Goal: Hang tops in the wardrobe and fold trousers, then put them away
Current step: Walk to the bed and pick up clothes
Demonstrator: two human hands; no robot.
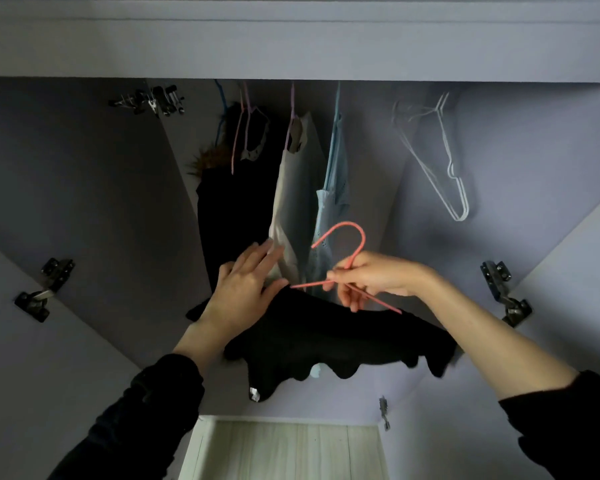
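Right hand (371, 282) pinches thin pink wire hanger (347, 258) at neck; left hand (243, 289), fingers straight, smooths soft, limp black knit top (326, 337). Likely light; neck grip best.

One view only: head cam, wide-angle, worn on my head. Faces fwd into the open wardrobe (499, 133) at close range, edges bowed by the lens. My left hand (243, 289) and right hand (371, 278) sit mid-frame; floor strip (284, 452) at the bottom.
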